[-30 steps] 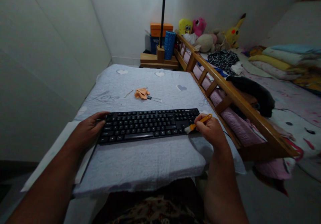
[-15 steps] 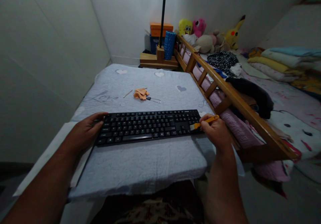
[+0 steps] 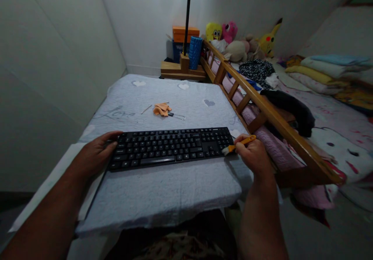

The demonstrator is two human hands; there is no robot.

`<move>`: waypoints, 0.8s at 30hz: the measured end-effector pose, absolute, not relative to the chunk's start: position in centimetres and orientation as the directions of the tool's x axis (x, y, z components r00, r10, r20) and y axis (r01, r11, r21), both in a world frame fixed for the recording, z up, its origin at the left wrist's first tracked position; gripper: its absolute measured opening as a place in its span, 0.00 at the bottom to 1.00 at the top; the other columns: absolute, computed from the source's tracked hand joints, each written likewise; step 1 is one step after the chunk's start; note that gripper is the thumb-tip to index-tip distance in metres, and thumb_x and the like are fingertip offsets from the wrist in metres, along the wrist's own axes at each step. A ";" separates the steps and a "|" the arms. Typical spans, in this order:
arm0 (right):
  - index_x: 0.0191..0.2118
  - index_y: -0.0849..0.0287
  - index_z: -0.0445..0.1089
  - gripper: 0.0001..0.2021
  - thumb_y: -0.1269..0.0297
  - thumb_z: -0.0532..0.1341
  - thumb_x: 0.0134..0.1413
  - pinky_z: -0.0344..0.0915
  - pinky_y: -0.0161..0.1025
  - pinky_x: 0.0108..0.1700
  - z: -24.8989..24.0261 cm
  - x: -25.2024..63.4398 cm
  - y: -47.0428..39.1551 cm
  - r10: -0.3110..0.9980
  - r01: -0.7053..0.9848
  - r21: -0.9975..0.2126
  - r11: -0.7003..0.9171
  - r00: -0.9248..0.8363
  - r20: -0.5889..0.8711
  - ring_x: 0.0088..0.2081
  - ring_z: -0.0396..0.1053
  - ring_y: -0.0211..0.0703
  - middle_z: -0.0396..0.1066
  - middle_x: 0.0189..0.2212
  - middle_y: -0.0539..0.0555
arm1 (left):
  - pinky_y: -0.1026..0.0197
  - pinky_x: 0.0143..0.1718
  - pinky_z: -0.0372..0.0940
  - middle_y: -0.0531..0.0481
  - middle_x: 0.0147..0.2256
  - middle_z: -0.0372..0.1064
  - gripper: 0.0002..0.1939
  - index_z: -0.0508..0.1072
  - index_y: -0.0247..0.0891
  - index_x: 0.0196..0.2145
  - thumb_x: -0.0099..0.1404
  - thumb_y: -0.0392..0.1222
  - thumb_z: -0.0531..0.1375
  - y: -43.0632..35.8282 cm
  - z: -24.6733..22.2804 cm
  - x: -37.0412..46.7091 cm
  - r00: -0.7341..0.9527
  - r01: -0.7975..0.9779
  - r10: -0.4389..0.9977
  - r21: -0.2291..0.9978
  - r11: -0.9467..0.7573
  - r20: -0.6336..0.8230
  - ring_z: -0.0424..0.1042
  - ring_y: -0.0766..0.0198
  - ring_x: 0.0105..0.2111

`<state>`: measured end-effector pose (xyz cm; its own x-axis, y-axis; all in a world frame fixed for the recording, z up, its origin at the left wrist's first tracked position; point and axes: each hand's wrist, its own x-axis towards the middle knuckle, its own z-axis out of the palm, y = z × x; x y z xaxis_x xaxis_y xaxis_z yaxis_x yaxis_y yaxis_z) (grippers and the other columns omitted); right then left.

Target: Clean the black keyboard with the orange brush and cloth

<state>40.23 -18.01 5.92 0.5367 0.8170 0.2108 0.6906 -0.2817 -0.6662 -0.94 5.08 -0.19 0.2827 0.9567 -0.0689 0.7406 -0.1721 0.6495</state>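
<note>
A black keyboard [image 3: 171, 146] lies across the cloth-covered table. My left hand [image 3: 100, 151] grips the keyboard's left end, thumb and fingers at its edge. Between the fingers of my right hand [image 3: 250, 151] is the yellow handle of a small brush [image 3: 230, 149]. The brush's pale bristles touch the keys at the keyboard's lower right, by the number pad. Behind the keyboard lie an orange cloth [image 3: 162, 109], a thin stick [image 3: 146, 109] and a wire tool with a black handle [image 3: 176, 116].
A wooden bed rail [image 3: 262, 104] runs along the table's right side, with plush toys and folded bedding beyond. White paper [image 3: 49, 178] sits under my left forearm. Past the far edge stand a black pole [image 3: 188, 17], an orange box [image 3: 185, 33] and a blue roller [image 3: 195, 52].
The brush has moved slightly toward me on the keyboard's right end, its bristles now more spread. My left hand keeps its hold. The whole view has shifted slightly.
</note>
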 end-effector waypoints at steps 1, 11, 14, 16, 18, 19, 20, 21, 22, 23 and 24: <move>0.26 0.56 0.68 0.07 0.63 0.55 0.48 0.60 0.38 0.31 5.9 40.2 -18.1 0.817 0.672 -0.687 -0.275 0.540 0.201 0.25 0.67 0.42 0.68 0.21 0.49 | 0.50 0.54 0.66 0.43 0.50 0.75 0.30 0.72 0.37 0.57 0.62 0.53 0.52 5.1 -0.2 -0.9 0.282 0.745 0.957 0.645 -0.171 -0.072 0.75 0.50 0.47; 0.23 0.56 0.67 0.08 0.62 0.54 0.46 0.60 0.41 0.34 6.0 41.1 -18.4 0.783 0.716 -0.603 -0.353 0.579 0.228 0.27 0.69 0.46 0.71 0.22 0.52 | 0.51 0.51 0.68 0.43 0.50 0.75 0.29 0.71 0.39 0.57 0.62 0.53 0.53 5.1 -0.5 -1.1 0.272 0.751 0.958 0.642 -0.153 -0.090 0.75 0.51 0.45; 0.25 0.56 0.68 0.08 0.62 0.54 0.47 0.61 0.41 0.33 6.1 41.4 -18.7 0.767 0.692 -0.634 -0.346 0.598 0.234 0.27 0.70 0.46 0.71 0.22 0.52 | 0.52 0.51 0.68 0.42 0.50 0.75 0.30 0.72 0.37 0.57 0.62 0.54 0.53 5.0 -0.2 -0.9 0.279 0.755 0.957 0.634 -0.167 -0.081 0.75 0.50 0.46; 0.27 0.56 0.69 0.08 0.62 0.55 0.48 0.62 0.40 0.33 6.0 41.4 -18.8 0.789 0.654 -0.689 -0.312 0.582 0.196 0.26 0.70 0.45 0.71 0.22 0.51 | 0.53 0.50 0.68 0.42 0.50 0.75 0.30 0.72 0.37 0.56 0.62 0.54 0.52 5.0 -0.1 -0.9 0.271 0.764 0.959 0.624 -0.165 -0.078 0.75 0.51 0.45; 0.27 0.56 0.70 0.08 0.62 0.55 0.49 0.62 0.39 0.32 5.8 41.4 -18.9 0.808 0.642 -0.706 -0.299 0.564 0.172 0.26 0.70 0.45 0.71 0.21 0.50 | 0.54 0.48 0.68 0.43 0.49 0.76 0.30 0.72 0.38 0.57 0.62 0.54 0.52 5.1 -0.1 -1.0 0.264 0.773 0.961 0.614 -0.159 -0.082 0.75 0.51 0.45; 0.27 0.56 0.70 0.08 0.62 0.55 0.49 0.62 0.40 0.32 5.8 41.4 -18.9 0.803 0.653 -0.691 -0.309 0.569 0.178 0.26 0.70 0.45 0.71 0.21 0.51 | 0.54 0.48 0.68 0.43 0.49 0.76 0.30 0.72 0.38 0.57 0.62 0.54 0.52 5.1 -0.2 -1.0 0.264 0.778 0.961 0.608 -0.160 -0.085 0.75 0.51 0.44; 0.26 0.56 0.69 0.08 0.62 0.55 0.48 0.62 0.40 0.33 5.8 41.5 -19.0 0.787 0.672 -0.663 -0.330 0.584 0.200 0.26 0.70 0.46 0.71 0.21 0.51 | 0.54 0.47 0.68 0.43 0.49 0.76 0.30 0.72 0.39 0.57 0.62 0.54 0.52 5.1 -0.2 -1.0 0.266 0.783 0.960 0.600 -0.163 -0.085 0.75 0.51 0.44; 0.25 0.55 0.69 0.07 0.62 0.55 0.47 0.62 0.40 0.34 5.8 41.6 -19.0 0.764 0.691 -0.628 -0.357 0.603 0.229 0.27 0.70 0.46 0.72 0.21 0.52 | 0.54 0.47 0.68 0.44 0.49 0.76 0.29 0.72 0.39 0.57 0.62 0.54 0.52 5.1 -0.1 -1.0 0.269 0.788 0.959 0.592 -0.168 -0.086 0.76 0.51 0.44; 0.24 0.55 0.68 0.07 0.63 0.55 0.46 0.62 0.41 0.34 5.8 41.7 -19.2 0.743 0.706 -0.598 -0.380 0.618 0.257 0.28 0.70 0.47 0.72 0.21 0.53 | 0.54 0.46 0.68 0.44 0.48 0.76 0.29 0.72 0.39 0.57 0.62 0.54 0.52 5.1 0.0 -0.9 0.270 0.793 0.959 0.585 -0.171 -0.086 0.76 0.51 0.44; 0.24 0.55 0.68 0.07 0.63 0.55 0.46 0.62 0.41 0.35 5.8 41.9 -19.3 0.726 0.711 -0.583 -0.393 0.629 0.278 0.28 0.71 0.48 0.72 0.21 0.53 | 0.54 0.46 0.68 0.44 0.47 0.76 0.29 0.72 0.40 0.56 0.62 0.54 0.52 5.0 0.1 -0.8 0.271 0.796 0.959 0.580 -0.173 -0.086 0.76 0.51 0.43; 0.24 0.55 0.68 0.07 0.62 0.54 0.47 0.62 0.41 0.35 5.8 42.0 -19.4 0.717 0.707 -0.588 -0.393 0.636 0.285 0.28 0.71 0.48 0.72 0.21 0.53 | 0.55 0.45 0.68 0.45 0.46 0.77 0.29 0.73 0.40 0.56 0.62 0.54 0.51 4.9 0.2 -0.7 0.269 0.798 0.959 0.578 -0.171 -0.088 0.76 0.51 0.43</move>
<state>42.02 -19.38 5.76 0.6358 0.7174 0.2847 0.7071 -0.3935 -0.5876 -0.71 4.89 0.23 0.2687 0.9592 -0.0875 0.7979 -0.1707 0.5781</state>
